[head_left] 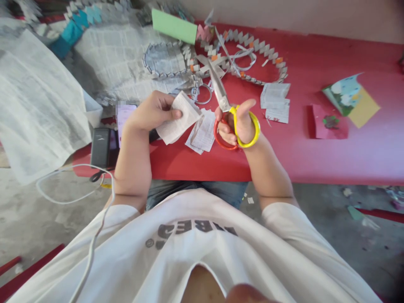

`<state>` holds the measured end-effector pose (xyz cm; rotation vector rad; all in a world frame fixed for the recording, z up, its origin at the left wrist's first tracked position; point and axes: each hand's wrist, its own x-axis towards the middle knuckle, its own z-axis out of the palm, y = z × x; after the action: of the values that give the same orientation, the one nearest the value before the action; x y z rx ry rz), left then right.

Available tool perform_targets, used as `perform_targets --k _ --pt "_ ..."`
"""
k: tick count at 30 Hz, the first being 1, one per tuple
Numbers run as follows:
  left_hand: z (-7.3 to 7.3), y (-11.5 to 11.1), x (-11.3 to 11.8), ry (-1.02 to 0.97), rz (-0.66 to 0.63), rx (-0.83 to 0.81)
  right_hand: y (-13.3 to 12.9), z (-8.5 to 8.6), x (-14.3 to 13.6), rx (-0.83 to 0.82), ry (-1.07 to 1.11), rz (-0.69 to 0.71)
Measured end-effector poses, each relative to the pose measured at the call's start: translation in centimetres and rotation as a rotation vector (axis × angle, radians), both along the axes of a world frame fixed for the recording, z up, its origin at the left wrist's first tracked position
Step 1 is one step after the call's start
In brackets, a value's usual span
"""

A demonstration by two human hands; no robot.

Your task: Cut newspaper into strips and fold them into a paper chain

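Note:
My left hand [154, 110] pinches a folded piece of printed paper [181, 120] between thumb and fingers, above the red table. In my right hand [235, 126] is a pair of scissors [221, 94] with one red and one yellow handle loop. My thumb passes through the yellow loop and my fingers are at the red one. The blades are spread and point away from me, up and to the left, apart from the paper. Below and between my hands lie several cut paper pieces [203, 132] on the table.
Folded-paper chains [261, 48] and newspaper sheets [107, 54] cover the back left. A phone [125, 115] and a black power bank [102, 147] with a white cable [71, 200] lie by my left arm. Paper slips [276, 101] and coloured cards [330, 126] lie right.

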<state>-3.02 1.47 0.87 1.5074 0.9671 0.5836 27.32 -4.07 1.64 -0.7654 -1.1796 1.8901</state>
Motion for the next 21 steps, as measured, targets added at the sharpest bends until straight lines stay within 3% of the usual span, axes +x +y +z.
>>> perform_targets --k 3,6,9,14,21 --pt "-1.1 0.0 1.9 -0.161 0.177 -0.045 0.2 0.2 0.1 0.064 -0.151 -0.226" --pt "-2.3 0.1 3.9 -0.256 0.284 -0.13 -0.1 0.3 -0.8 0.074 -0.303 -0.319" --pt "-2.9 0.3 5.1 -0.349 0.265 -0.252 -0.5 0.7 -1.6 0.161 -0.423 -0.363" --pt "-2.8 0.4 5.6 -0.454 0.26 -0.366 -1.9 0.9 -2.4 0.349 -0.572 -0.426" --pt "-3.5 -0.4 7.0 -0.402 0.213 -0.354 -2.5 -1.3 -2.8 0.554 -0.655 -0.406"
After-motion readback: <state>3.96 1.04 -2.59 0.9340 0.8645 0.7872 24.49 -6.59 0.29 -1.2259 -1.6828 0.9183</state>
